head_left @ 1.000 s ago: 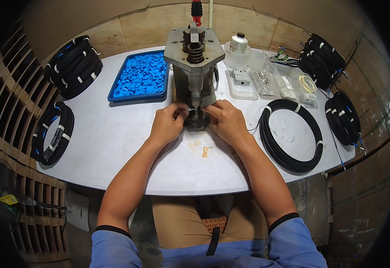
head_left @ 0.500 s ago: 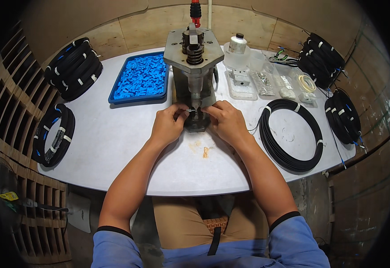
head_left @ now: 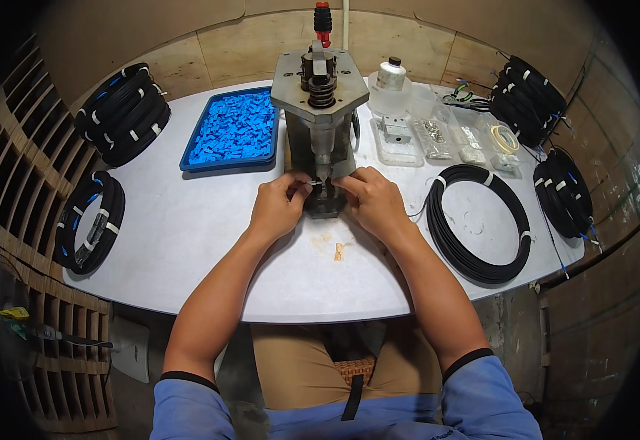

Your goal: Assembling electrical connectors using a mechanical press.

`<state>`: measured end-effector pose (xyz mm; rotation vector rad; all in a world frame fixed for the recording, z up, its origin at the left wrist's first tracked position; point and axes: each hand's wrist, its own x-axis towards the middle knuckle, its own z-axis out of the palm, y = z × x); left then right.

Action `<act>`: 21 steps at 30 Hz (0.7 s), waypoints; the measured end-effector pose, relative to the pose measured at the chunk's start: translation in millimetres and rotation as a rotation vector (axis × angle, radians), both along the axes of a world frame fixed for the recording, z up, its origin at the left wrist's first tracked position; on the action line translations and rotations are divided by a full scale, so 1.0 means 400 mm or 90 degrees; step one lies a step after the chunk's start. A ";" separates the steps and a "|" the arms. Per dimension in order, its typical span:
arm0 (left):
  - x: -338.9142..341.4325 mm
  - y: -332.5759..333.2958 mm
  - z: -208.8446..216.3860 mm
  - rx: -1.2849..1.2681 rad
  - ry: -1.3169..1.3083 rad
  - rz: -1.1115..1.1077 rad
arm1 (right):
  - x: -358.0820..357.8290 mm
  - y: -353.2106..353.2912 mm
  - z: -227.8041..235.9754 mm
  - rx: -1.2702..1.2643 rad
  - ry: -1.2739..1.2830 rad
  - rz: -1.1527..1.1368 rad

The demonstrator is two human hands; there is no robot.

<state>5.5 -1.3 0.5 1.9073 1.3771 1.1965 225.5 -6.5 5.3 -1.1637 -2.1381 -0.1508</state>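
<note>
Press (head_left: 320, 95) on white table (head_left: 188, 242), with small pale piece (head_left: 313, 182) at lower tooling (head_left: 326, 198), pinched between thumb and forefinger of left hand (head_left: 277, 205); right hand (head_left: 373, 199) opposite, fingers bent close to tooling (cannot tell what, if anything, in their grip); black cable coil (head_left: 439, 227) at right, tray (head_left: 228, 168) of blue pieces (head_left: 236, 128) at left.

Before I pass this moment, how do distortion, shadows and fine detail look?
Head view: the white table bows along its front edge, and corners are black; head view: soft shadow lies beside the left forearm; head view: the piece in the left hand is too small to identify.
</note>
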 end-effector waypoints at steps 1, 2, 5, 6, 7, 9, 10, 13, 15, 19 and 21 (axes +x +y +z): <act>-0.002 0.000 -0.001 0.000 0.001 -0.002 | 0.000 -0.001 0.001 -0.001 0.001 0.001; -0.003 0.002 -0.001 0.001 0.002 -0.004 | -0.001 0.000 0.001 0.000 0.001 0.002; -0.004 0.007 -0.013 0.021 -0.014 -0.009 | -0.001 0.000 0.001 -0.008 -0.001 0.001; -0.004 0.007 -0.012 0.021 -0.013 -0.009 | -0.001 0.000 0.000 -0.008 -0.001 0.001; -0.004 0.006 -0.011 0.016 -0.004 -0.004 | -0.001 0.000 -0.001 -0.009 -0.001 0.001; -0.001 0.003 -0.006 0.010 0.006 0.000 | 0.000 0.000 0.000 -0.004 0.000 0.002; 0.000 0.003 -0.003 0.003 0.002 0.001 | 0.001 0.001 0.000 0.001 0.000 0.003; 0.000 0.002 -0.003 -0.008 -0.003 0.001 | 0.002 0.001 -0.001 -0.004 0.006 0.002; -0.003 0.005 -0.008 -0.009 -0.003 0.000 | 0.000 0.002 -0.003 -0.006 0.003 0.000; -0.004 0.009 -0.016 0.004 0.000 -0.001 | 0.001 0.000 -0.002 -0.008 -0.004 0.001; -0.003 0.004 -0.011 -0.001 0.000 -0.001 | 0.000 0.000 -0.003 -0.005 0.000 0.000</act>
